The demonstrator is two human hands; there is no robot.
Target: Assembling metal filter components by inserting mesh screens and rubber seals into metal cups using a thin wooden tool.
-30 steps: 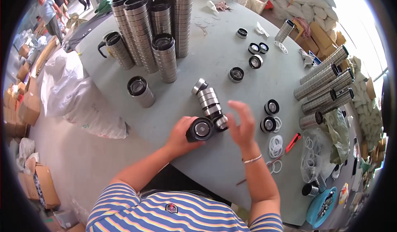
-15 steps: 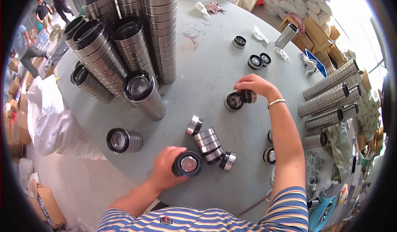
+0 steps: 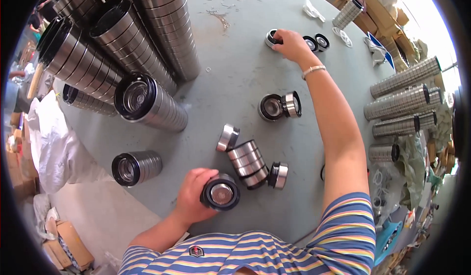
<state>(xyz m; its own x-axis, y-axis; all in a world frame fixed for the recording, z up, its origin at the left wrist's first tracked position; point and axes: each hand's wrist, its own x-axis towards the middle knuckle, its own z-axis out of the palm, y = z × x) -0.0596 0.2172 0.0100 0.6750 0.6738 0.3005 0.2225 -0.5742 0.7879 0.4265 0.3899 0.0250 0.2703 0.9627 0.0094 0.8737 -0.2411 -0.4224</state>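
My left hand (image 3: 190, 196) is wrapped round a black-rimmed steel cylinder (image 3: 222, 195) near the front table edge, its round inner face turned up. At the far side, my right hand (image 3: 294, 47) has its fingers closed on the rim of a short steel ring with a black edge (image 3: 269, 40). Beside the held cylinder lies a short row of steel rings (image 3: 247, 158), with a loose ring (image 3: 228, 137) and another ring (image 3: 278, 175) at its ends. Between my hands, a black-rimmed ring (image 3: 270, 107) touches a tilted ring (image 3: 291, 104).
Tall stacks of steel rings (image 3: 164, 20) crowd the left of the grey table (image 3: 221, 88). A shorter stack (image 3: 142, 166) lies at the front left. More ring stacks (image 3: 397, 103) lie to the right. White cord (image 3: 342, 37) and crumpled white plastic (image 3: 313, 11) sit at the back.
My right hand has left the pair of rings in the middle and reached farther away to a ring at the back. My left hand still holds the cylinder. The view has shifted.
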